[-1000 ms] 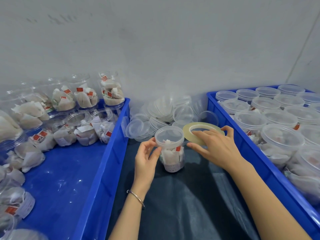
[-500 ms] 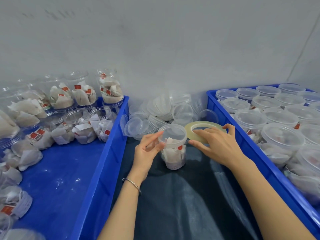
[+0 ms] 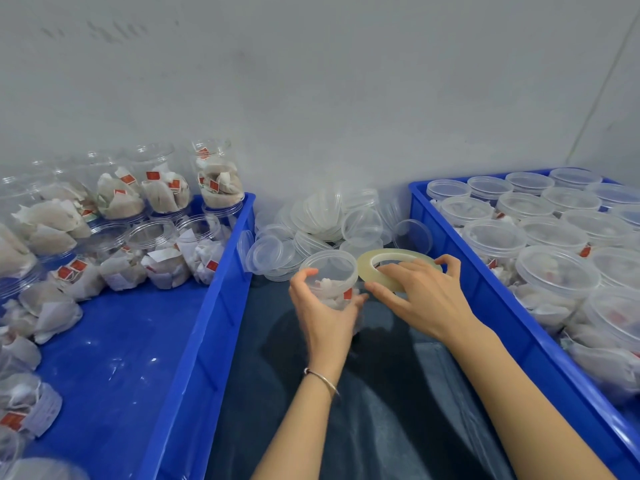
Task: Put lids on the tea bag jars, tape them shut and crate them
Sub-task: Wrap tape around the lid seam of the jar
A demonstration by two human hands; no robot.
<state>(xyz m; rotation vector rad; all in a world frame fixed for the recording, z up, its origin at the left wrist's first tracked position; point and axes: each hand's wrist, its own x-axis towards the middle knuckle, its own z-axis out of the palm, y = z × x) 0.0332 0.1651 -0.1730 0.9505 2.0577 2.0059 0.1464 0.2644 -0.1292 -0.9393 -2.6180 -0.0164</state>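
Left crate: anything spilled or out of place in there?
Yes. In the left crate, loose tea bags lie on the floor outside any jar, and white flecks speckle the blue bottom nearby.

Blue crates, yellowish tape roll, red-tagged tea bags.

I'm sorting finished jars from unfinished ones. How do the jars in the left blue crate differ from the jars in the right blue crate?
The jars in the left crate have open mouths with no lids; the jars in the right crate all wear translucent lids. The left ones are partly stacked, some tipped on their sides; the right ones mostly stand upright, packed close. The left crate shows bare blue floor; the right crate shows almost none. Both sets are clear plastic and hold tea bags.
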